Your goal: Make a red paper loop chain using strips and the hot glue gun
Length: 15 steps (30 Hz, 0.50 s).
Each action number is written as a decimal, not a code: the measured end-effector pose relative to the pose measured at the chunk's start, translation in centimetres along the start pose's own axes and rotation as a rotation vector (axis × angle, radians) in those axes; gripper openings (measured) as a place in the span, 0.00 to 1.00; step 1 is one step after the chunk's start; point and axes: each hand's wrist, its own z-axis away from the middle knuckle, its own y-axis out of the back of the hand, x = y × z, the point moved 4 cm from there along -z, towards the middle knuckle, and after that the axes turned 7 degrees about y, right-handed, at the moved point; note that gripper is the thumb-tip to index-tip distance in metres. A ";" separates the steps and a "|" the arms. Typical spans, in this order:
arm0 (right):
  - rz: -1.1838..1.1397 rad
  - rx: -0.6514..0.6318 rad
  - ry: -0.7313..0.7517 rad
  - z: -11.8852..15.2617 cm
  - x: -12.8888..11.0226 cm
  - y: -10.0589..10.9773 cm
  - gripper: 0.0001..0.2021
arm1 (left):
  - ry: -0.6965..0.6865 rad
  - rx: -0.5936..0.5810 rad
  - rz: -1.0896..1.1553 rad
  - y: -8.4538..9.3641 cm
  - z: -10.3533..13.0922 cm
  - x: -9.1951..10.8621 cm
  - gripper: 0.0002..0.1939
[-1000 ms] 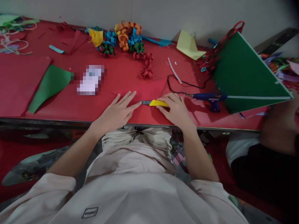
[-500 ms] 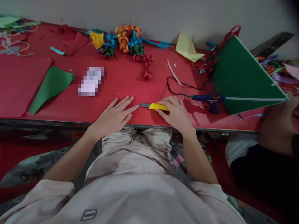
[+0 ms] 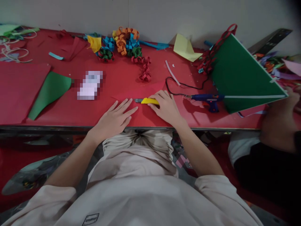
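Flat on red paper near the table's front edge lies my left hand [image 3: 114, 117], its fingers spread and nothing in it. To its right, my right hand [image 3: 166, 106] holds a yellow cutter [image 3: 149, 101] between thumb and fingers. The cutter's grey tip points left, just beyond the left fingertips. Beneath both hands, the red paper [image 3: 143, 117] is hard to tell apart from the red table surface [image 3: 117, 75].
A blurred phone-like object [image 3: 90, 85] and green paper [image 3: 50, 91] lie left. Paper chains [image 3: 127, 40] sit at the back. A blue glue gun [image 3: 209, 99] with a black cord is right, beside a green board [image 3: 242, 75] near another person's hand [image 3: 291, 97].
My right hand and the cutter have moved left and slightly away from me. My left hand stays spread in nearly the same place. The whole view has shifted slightly.
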 end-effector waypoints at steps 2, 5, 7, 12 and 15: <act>0.009 0.005 -0.016 -0.7 -0.1 -0.3 0.13 | 0.003 0.003 0.011 0.1 -0.1 0.0 0.28; 0.021 0.035 -0.064 -1.7 0.0 -0.7 0.13 | 0.012 0.003 0.015 0.3 -0.2 0.2 0.28; 0.032 0.048 -0.096 -2.2 0.3 -0.7 0.13 | 0.022 0.001 -0.001 0.4 0.0 0.4 0.28; 0.072 0.049 -0.161 -2.4 1.3 -0.7 0.13 | 0.035 0.046 0.000 0.8 1.7 0.2 0.30; 0.054 0.059 -0.165 -2.1 1.7 -0.6 0.13 | 0.065 0.078 0.033 1.1 3.1 -0.6 0.27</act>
